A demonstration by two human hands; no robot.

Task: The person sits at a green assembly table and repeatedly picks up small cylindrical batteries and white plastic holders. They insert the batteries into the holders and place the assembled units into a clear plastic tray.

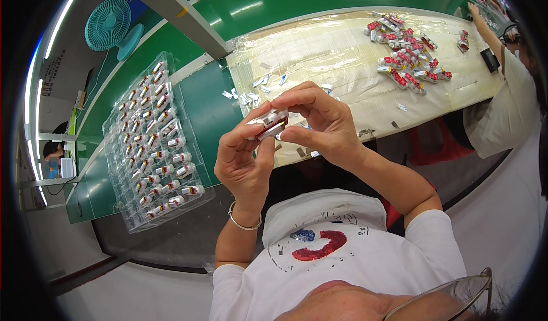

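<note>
Cream-covered table point(325, 53), near-left corner | my left hand point(244, 164) grasps red-and-white bottle point(272, 125), long axis toward my right hand point(329, 126), whose grip I can't tell

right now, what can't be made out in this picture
Underside of the held red-and-white piece: head view, covered by the left grip.
Lower items in the pile: head view, hidden under those on top.
Rest of the co-worker: head view, cut off by the dark right rim.
Fine markings on the small bottles in the clear tray: head view, too small.
</note>
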